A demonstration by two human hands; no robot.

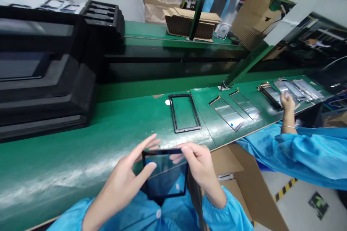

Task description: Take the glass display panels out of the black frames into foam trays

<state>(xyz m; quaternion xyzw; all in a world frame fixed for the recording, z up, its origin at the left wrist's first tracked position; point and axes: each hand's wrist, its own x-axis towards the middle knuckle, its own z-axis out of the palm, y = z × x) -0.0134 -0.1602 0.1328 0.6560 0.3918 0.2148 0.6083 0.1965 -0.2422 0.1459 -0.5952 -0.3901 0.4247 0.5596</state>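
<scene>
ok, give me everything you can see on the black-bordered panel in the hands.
The panel is a flat rectangle: dark border around a glossy, glass-like pane with blue tones in it, see-through or reflecting. It is held up off the green bench, in front of the person's blue clothing. The right hand grips its upper right corner; the left hand is at its upper left, contact unclear. Finer detail is blurred.
</scene>
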